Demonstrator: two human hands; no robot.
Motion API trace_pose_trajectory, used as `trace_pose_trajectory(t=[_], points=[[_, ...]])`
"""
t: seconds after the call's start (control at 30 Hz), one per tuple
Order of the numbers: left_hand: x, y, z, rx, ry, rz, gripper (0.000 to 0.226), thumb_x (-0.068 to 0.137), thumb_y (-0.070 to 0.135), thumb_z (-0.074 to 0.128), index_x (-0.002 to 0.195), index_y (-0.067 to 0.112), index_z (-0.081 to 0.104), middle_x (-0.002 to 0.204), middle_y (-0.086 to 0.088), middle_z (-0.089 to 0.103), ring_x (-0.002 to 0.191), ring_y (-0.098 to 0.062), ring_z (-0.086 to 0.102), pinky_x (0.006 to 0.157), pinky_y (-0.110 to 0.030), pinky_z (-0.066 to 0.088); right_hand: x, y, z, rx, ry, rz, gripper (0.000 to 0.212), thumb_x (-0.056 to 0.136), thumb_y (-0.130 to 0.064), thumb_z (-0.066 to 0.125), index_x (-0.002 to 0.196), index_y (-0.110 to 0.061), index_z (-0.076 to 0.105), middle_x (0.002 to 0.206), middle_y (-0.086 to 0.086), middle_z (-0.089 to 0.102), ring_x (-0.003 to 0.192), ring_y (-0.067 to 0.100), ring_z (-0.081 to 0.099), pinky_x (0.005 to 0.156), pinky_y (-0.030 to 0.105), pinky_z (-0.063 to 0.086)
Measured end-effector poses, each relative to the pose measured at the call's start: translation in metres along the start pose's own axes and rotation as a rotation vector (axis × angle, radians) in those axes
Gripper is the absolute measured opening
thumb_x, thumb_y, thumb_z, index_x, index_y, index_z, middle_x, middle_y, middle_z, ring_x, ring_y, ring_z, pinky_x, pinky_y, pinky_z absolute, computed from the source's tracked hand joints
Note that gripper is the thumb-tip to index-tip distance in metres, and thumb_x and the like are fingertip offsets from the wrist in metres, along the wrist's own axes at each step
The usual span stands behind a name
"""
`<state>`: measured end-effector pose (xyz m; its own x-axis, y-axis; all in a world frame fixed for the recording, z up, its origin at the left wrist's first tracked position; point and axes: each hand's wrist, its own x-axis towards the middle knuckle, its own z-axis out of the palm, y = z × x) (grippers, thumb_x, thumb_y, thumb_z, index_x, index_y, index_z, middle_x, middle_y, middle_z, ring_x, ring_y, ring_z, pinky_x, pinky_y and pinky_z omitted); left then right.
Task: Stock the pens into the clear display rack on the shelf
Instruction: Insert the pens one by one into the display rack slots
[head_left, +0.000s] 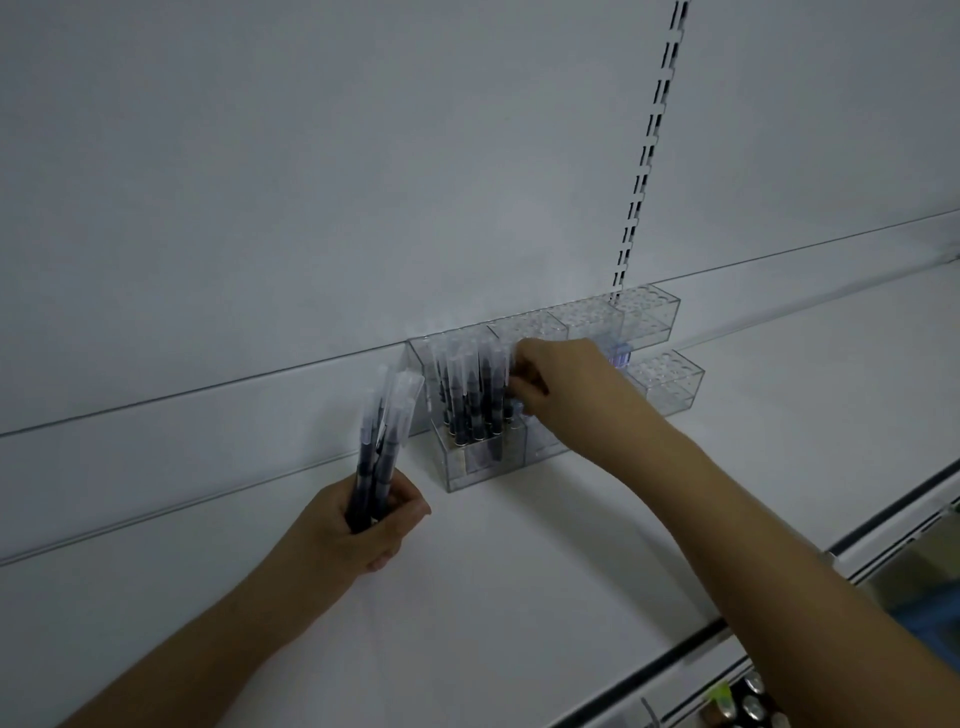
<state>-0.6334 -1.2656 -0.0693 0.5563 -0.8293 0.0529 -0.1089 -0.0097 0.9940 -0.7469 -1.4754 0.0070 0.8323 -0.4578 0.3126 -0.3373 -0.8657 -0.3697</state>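
I see a clear acrylic two-tier display rack (556, 384) with rows of round holes standing on the white shelf (519, 571), against the back panel. Dark-barrelled pens with clear caps (470, 400) stand upright in the rack's left end section; the sections to the right of them show only open holes. My right hand (550, 384) reaches to the rack just right of those standing pens, its fingers curled in a pinch there, though what they pinch is too blurred to tell. My left hand (363, 525) is in front of the rack's left end, gripping a bundle of the same dark pens (382, 441) upright in a closed fist.
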Motion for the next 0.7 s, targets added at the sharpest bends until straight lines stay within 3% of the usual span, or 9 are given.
trace_pose_trajectory(t=[0.1, 0.23, 0.33, 0.5, 0.7], points=[[0.001, -0.001, -0.001, 0.035, 0.004, -0.005, 0.02, 0.081, 0.012, 0.071, 0.08, -0.003, 0.058, 0.05, -0.005, 0.043, 0.044, -0.015, 0.037, 0.041, -0.021, 0.032, 0.001, -0.003, 0.005, -0.015, -0.039, 0.001, 0.012, 0.098, -0.013, 0.05, 0.091, -0.006, 0.057, 0.086, 0.015, 0.067, 0.077, 0.031, 0.065, 0.068, 0.043, 0.055], [0.0, -0.002, -0.002, 0.046, -0.006, -0.018, 0.013, 0.086, 0.004, 0.067, 0.08, -0.002, 0.058, 0.05, -0.003, 0.044, 0.045, -0.014, 0.036, 0.042, -0.02, 0.032, 0.003, -0.001, 0.012, -0.014, -0.039, 0.048, 0.012, 0.097, -0.015, 0.057, 0.091, -0.005, 0.062, 0.087, 0.013, 0.068, 0.079, 0.028, 0.068, 0.072, 0.043, 0.056], [-0.001, 0.001, 0.0, 0.034, -0.003, -0.021, 0.019, 0.079, 0.012, 0.07, 0.081, -0.003, 0.058, 0.05, -0.003, 0.044, 0.044, -0.013, 0.037, 0.042, -0.019, 0.032, 0.004, -0.002, 0.014, -0.068, -0.054, 0.053, 0.011, 0.098, -0.013, 0.055, 0.092, -0.005, 0.059, 0.088, 0.012, 0.067, 0.078, 0.028, 0.065, 0.071, 0.042, 0.056], [0.0, 0.001, 0.001, 0.038, 0.0, -0.027, 0.009, 0.087, -0.002, 0.061, 0.081, -0.007, 0.056, 0.049, -0.002, 0.042, 0.042, -0.013, 0.035, 0.041, -0.019, 0.031, 0.005, -0.004, 0.016, -0.188, -0.047, 0.053, 0.006, 0.095, -0.004, 0.054, 0.09, -0.009, 0.055, 0.083, 0.008, 0.058, 0.072, 0.026, 0.06, 0.062, 0.034, 0.052], [-0.004, 0.005, 0.0, 0.009, -0.018, -0.029, 0.023, 0.08, 0.015, 0.071, 0.081, -0.003, 0.057, 0.05, -0.001, 0.044, 0.044, -0.012, 0.038, 0.043, -0.019, 0.033, -0.004, -0.002, 0.008, -0.114, -0.05, 0.105, 0.022, 0.099, -0.025, 0.056, 0.1, -0.005, 0.065, 0.097, 0.011, 0.068, 0.09, 0.028, 0.065, 0.078, 0.04, 0.054]])
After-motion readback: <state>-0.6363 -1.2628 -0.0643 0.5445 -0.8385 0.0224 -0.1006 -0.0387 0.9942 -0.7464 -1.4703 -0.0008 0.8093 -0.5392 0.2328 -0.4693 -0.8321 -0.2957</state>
